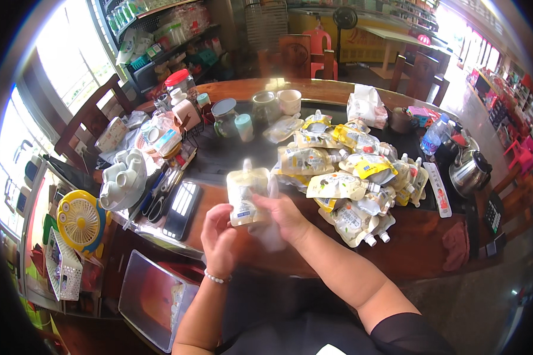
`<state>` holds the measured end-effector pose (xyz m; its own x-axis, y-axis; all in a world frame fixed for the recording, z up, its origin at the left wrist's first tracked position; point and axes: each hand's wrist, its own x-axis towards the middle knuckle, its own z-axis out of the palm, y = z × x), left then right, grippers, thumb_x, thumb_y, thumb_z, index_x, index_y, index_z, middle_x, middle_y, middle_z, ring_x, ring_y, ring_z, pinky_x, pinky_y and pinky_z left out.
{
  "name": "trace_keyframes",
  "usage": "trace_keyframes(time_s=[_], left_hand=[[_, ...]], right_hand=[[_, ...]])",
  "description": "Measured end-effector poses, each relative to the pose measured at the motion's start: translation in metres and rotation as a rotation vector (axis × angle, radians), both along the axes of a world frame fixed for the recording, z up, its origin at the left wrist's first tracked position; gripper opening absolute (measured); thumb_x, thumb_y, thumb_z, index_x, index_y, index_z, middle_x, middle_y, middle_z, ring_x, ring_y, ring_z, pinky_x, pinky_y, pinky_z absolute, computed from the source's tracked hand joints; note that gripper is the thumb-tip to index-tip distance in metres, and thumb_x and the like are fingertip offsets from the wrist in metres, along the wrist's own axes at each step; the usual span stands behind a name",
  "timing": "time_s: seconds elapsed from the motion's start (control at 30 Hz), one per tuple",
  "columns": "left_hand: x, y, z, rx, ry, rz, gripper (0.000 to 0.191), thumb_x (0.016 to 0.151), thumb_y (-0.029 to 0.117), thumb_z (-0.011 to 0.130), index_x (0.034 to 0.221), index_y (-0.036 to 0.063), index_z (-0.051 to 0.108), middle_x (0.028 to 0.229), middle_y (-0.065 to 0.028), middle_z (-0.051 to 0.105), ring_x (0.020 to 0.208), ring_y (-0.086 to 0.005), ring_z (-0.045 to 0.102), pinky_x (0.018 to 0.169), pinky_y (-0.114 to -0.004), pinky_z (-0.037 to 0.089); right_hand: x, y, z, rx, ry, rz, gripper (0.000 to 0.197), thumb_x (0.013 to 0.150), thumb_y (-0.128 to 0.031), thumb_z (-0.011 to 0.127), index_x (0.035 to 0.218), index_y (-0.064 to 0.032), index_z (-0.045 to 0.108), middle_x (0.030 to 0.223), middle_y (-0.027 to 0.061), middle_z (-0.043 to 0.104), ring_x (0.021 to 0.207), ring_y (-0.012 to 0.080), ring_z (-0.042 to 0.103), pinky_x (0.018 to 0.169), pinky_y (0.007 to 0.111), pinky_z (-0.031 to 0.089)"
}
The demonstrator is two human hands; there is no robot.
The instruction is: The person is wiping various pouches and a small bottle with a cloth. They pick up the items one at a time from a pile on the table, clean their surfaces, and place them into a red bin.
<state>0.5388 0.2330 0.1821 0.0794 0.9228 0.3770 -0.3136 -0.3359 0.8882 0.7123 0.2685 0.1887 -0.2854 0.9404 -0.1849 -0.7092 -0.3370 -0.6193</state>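
Observation:
A pale spout pouch (247, 195) stands upright before me with its capped spout at the top. My right hand (288, 219) grips it from the right, thumb across the printed front. In the same hand hangs a thin whitish cloth or tissue (271, 237), blurred. Beside the pouch's lower left edge, my left hand (218, 239) has its fingers curved and its thumb apart; the fingertips meet or nearly meet the edge. To the right lies a heap of similar spout pouches (337, 185), white and yellow, piled on the wooden tea table (408, 239).
Left of my hands lie a smartphone (183, 211), scissors (155, 208) and a bowl of white cups (123, 179). A plastic bin (131, 284) stands below the table edge. A water bottle (434, 135), steel kettle (468, 171) and reddish cloth (455, 246) are at the right.

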Motion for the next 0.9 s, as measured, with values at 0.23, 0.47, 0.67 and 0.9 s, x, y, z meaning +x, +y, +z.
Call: trace_keyframes(time_s=[0.23,0.47,0.67,0.9], left_hand=[[0.005,0.037,-0.008,-0.558,-0.547,-0.313,0.05,0.104,0.04,0.044,0.142,0.0068,0.048,0.134,-0.0102,0.061,0.125,-0.0245,0.057,0.104,-0.043,0.047],[0.001,0.049,-0.028,-0.578,-0.753,-0.502,0.055,0.105,0.043,0.044,0.144,0.0047,0.047,0.139,-0.0157,0.058,0.125,-0.0326,0.057,0.11,-0.049,0.042],[0.001,0.047,-0.02,-0.582,-0.806,-0.572,0.061,0.105,0.05,0.039,0.146,0.0052,0.045,0.143,-0.0165,0.055,0.132,-0.0359,0.052,0.114,-0.052,0.038],[-0.016,0.043,-0.041,-0.461,-0.918,-0.793,0.063,0.107,0.05,0.031,0.15,0.0057,0.04,0.151,-0.0194,0.046,0.139,-0.0369,0.044,0.118,-0.054,0.032]], right_hand=[[-0.009,-0.007,0.001,0.092,-0.089,0.009,0.024,0.097,-0.021,0.07,0.115,-0.0062,0.063,0.101,0.0066,0.072,0.081,0.0174,0.07,0.073,0.032,0.057],[-0.015,-0.008,-0.001,0.539,-1.051,-0.536,0.037,0.084,-0.035,0.083,0.098,-0.0052,0.067,0.078,0.0087,0.066,0.071,0.0232,0.063,0.069,0.034,0.051],[-0.005,-0.001,-0.007,0.989,-1.396,-0.565,0.037,0.093,-0.036,0.068,0.112,-0.0049,0.066,0.117,0.0194,0.058,0.109,0.0382,0.055,0.096,0.047,0.044],[-0.022,-0.025,0.002,1.328,-1.536,0.093,0.042,0.101,-0.04,0.052,0.135,-0.0171,0.062,0.161,0.0068,0.036,0.151,0.0257,0.027,0.119,0.061,0.014]])
